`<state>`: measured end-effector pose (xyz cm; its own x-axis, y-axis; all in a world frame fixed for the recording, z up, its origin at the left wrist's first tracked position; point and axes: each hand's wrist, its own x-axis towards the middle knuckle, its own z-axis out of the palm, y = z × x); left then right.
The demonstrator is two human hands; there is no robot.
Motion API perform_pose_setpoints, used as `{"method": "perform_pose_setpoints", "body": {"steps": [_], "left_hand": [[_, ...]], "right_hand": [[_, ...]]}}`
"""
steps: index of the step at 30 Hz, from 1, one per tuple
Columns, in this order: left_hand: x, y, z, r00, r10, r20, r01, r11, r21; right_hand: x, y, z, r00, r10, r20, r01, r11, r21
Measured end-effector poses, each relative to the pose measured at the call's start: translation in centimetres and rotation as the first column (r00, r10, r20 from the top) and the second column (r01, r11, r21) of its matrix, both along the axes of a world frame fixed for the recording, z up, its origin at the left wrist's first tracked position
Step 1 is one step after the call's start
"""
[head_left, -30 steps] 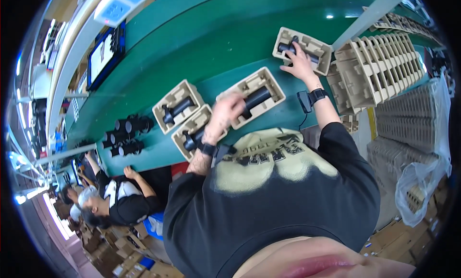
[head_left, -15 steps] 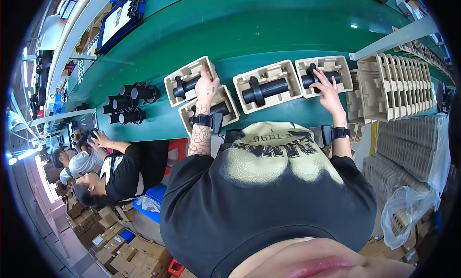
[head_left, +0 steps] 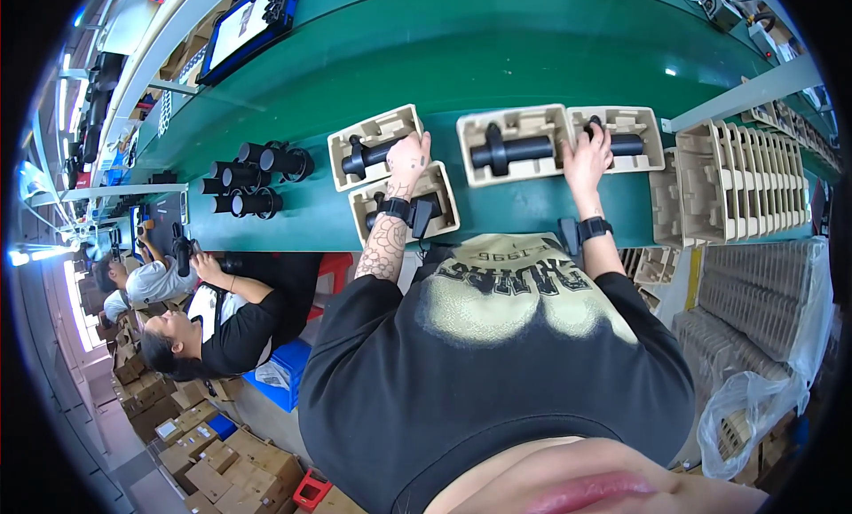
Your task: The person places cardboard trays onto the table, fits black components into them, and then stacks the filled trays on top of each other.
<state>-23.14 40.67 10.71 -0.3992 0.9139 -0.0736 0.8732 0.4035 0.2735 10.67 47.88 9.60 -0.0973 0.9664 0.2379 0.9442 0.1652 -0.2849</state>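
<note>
A: Starting at the left, what lies on the green belt (head_left: 497,61)?

B: Loose black cylinders (head_left: 253,178), glossy and round-ended, clustered together. Right of them, two moulded pulp trays, matte beige, one far (head_left: 373,146) and one near (head_left: 404,214), each cradling a black tube.

A: And the left hand (head_left: 408,156)?

B: It rests over the far tray's tube, fingers curled down; whether it truly grips, I cannot tell.

A: Further right?

B: A third tray (head_left: 513,143) with a flanged black tube, then a fourth (head_left: 621,138). The right hand (head_left: 586,154) closes on its tube (head_left: 626,145). Ribbed empty trays (head_left: 737,181) stack at the far right.
</note>
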Motion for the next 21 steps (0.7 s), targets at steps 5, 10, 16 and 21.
{"method": "perform_pose_setpoints", "body": {"steps": [5, 10, 16, 21], "left_hand": [[1.1, 2.1, -0.7, 0.999, -0.013, 0.04, 0.013, 1.0, 0.003], [5.8, 7.7, 3.5, 0.981, -0.181, 0.064, 0.187, 0.977, -0.099], [2.5, 12.0, 3.8, 0.952, -0.307, 0.013, 0.306, 0.949, 0.075], [5.5, 15.8, 6.2, 0.96, -0.272, 0.068, 0.261, 0.955, 0.141]], "right_hand": [[-1.1, 5.0, -1.5, 0.999, -0.045, -0.019, 0.046, 0.995, 0.087], [-3.2, 8.3, 0.3, 0.995, -0.102, 0.012, 0.101, 0.991, 0.094], [-5.0, 12.5, 3.6, 0.989, -0.129, -0.066, 0.138, 0.979, 0.151], [-3.1, 15.6, 4.1, 0.96, -0.139, -0.244, 0.168, 0.98, 0.102]]}}
